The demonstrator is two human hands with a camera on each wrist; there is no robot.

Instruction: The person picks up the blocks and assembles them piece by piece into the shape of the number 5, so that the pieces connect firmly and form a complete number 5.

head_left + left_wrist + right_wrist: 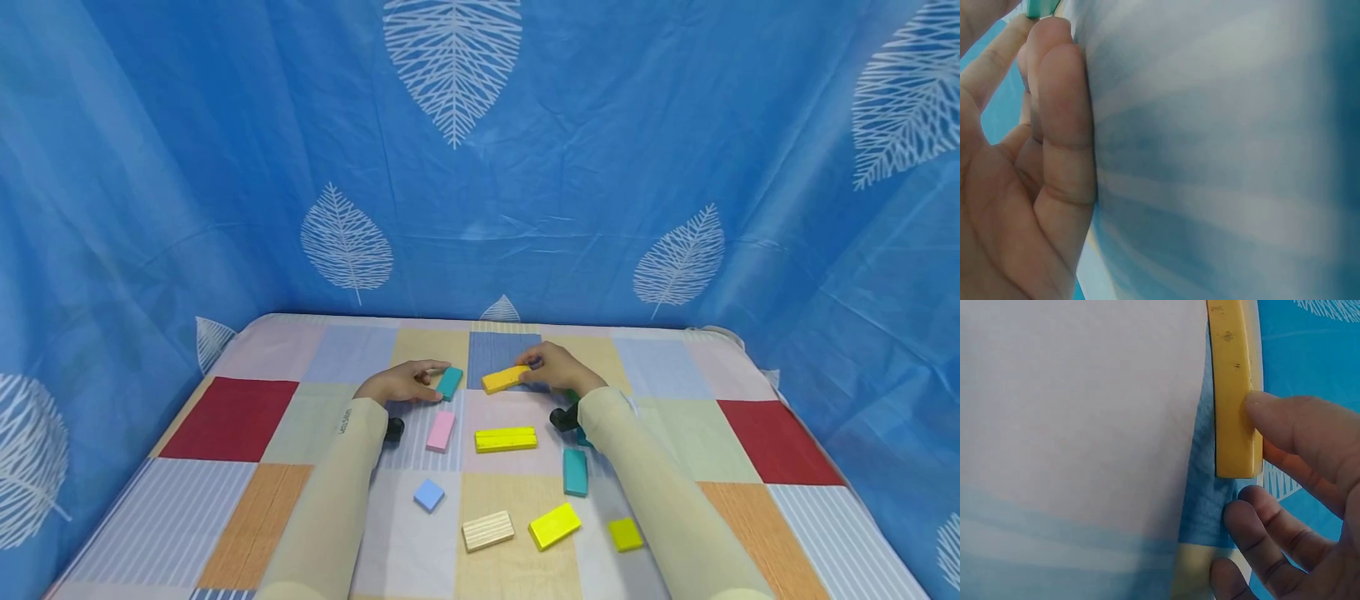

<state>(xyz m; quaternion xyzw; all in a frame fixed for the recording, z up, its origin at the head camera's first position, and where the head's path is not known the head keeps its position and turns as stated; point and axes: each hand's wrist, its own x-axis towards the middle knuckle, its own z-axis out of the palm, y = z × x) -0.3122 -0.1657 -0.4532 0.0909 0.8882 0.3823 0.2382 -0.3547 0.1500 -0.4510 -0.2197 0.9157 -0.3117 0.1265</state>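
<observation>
Toward the back of the table, my left hand [405,382] pinches a teal block [449,383] between thumb and index finger. In the left wrist view only a sliver of that teal block [1041,7] shows at the top, and the other fingers rest against the patterned cloth. My right hand [557,367] grips one end of an orange-yellow block [505,379], with the thumb on its top face. The right wrist view shows this orange-yellow block [1232,394] lying along the cloth, small dark marks on it, the remaining fingers of the hand [1297,519] loosely bent below its end.
Between the forearms lie a pink block [441,432], a long yellow block [506,439], a second teal block [575,472], a blue square [429,496], a wooden block [488,531], a yellow block [555,526] and a yellow-green square [626,534]. Green and teal pieces are partly hidden by the right wrist.
</observation>
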